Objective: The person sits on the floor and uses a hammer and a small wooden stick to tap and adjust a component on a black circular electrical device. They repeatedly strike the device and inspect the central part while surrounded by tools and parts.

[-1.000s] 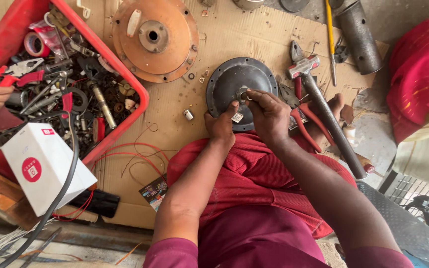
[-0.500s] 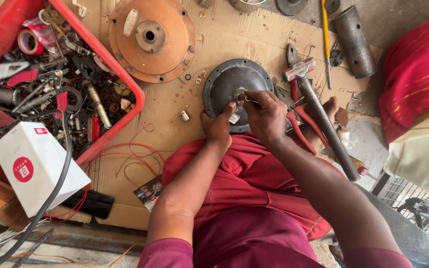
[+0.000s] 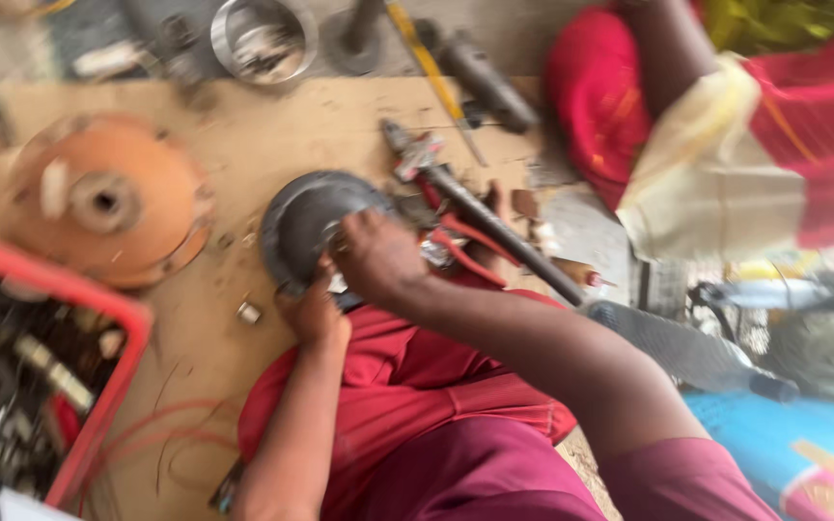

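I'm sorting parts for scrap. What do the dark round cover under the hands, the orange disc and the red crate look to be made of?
The dark round cover looks like cast metal, dull grey and unpolished. The orange disc also seems metal, matte, either painted or rusty; the blur leaves that open. The red crate looks like moulded plastic, with a smooth, even-coloured rim.

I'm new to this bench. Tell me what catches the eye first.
Both hands meet at the centre on a dark round metal cover: the left hand at its lower edge, the right hand on top. To the left sits an orange domed housing, with a red crate of parts below it.
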